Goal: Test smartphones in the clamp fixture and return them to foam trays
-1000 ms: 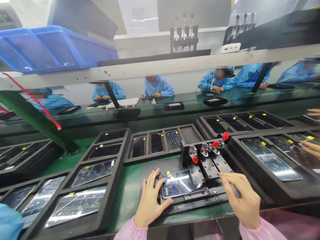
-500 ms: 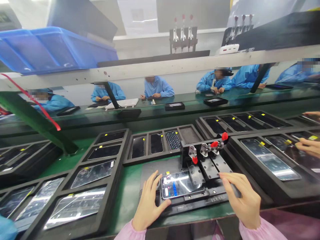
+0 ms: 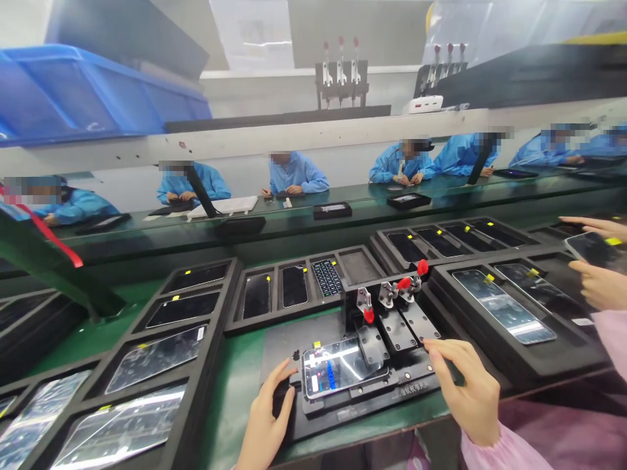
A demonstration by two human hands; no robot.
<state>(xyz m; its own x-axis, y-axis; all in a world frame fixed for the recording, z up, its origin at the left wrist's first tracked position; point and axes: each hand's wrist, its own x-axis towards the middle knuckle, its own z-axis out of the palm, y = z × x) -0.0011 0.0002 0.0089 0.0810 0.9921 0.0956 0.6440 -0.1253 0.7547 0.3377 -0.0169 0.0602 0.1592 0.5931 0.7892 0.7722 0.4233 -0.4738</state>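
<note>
A phone with a lit screen (image 3: pixel 328 372) lies face up in a black clamping fixture (image 3: pixel 353 412). A metal clamp plate (image 3: pixel 373 346) covers its right end, and that clamp's red handle (image 3: pixel 369 316) points down. Two other red handles (image 3: pixel 404 282) beside it stand higher. My left hand (image 3: pixel 267 411) is at the fixture's left edge, beside the phone, with thumb and fingers apart and nothing in it. My right hand (image 3: pixel 467 388) rests its fingertips at the right side of the fixture, near the front end of the rightmost plate (image 3: pixel 420 321). Its fingers are stretched out and it holds nothing.
Black foam trays (image 3: pixel 208 346) with phones lie to the left, behind and right. One tray behind holds a phone with a keypad-like screen (image 3: pixel 326 277). At right, a co-worker's hands (image 3: pixel 600 281) hold a phone. Blue bin (image 3: pixel 98 98) sits on the shelf overhead.
My left hand has drawn back from the phone's screen toward the fixture's left edge. My right hand stays beside the fixture. The co-worker's hands have lifted a phone. The view has turned slightly right.
</note>
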